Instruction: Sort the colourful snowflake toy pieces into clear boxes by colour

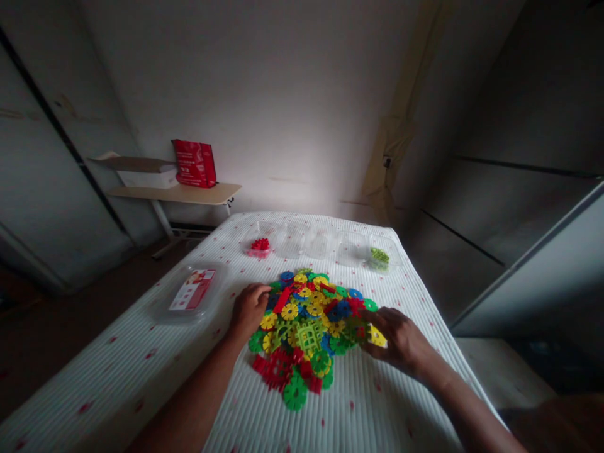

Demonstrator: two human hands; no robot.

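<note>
A heap of plastic building pieces [309,308] lies on the table, mixing notched discs with lattice and bar shapes in red, yellow, blue and green. My left hand [250,308] rests against the heap's left edge, fingers loosely bent and apart, with no piece visible in it. On the right side, the thumb and fingers of my right hand [396,333] close around a light green building piece [355,329], partly hidden. A yellow piece [377,336] shows between thumb and forefinger. Near the middle lies a light green lattice piece [309,336]; a green disc [295,391] sits at the front.
Clear plastic containers [321,244] form a row at the back; the leftmost holds red pieces [260,245], the rightmost light green pieces [379,257]. A labelled clear container [189,292] lies left. Beyond, a side table [189,194] carries a red bag [194,165] and a box [146,176].
</note>
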